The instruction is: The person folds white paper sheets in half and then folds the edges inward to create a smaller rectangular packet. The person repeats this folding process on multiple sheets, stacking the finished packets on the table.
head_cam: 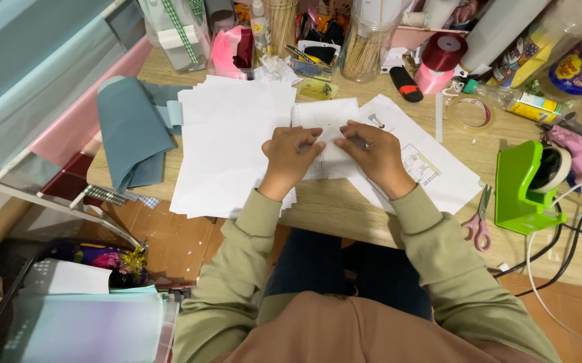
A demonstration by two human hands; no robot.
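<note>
I pinch the small white folded paper sheet (324, 128) with the fingers of my left hand (289, 156) and right hand (375, 153), just right of the white paper stack (227, 144) on the wooden desk (344, 208), mid-crease I judge, needing steady even pressing.

Both arms, in olive-green sleeves, reach forward from the lower edge of the view and converge at the middle. The left hand (291, 156) is turned palm down, knuckles toward the camera, its fingers curled with thumb and forefinger pinched together at the tips. The right hand (373, 153) mirrors it, fingers bent inward and closed in a pinch. The two hands sit just beside each other, fingertips nearly meeting, wrists slightly raised, elbows spread apart.
</note>
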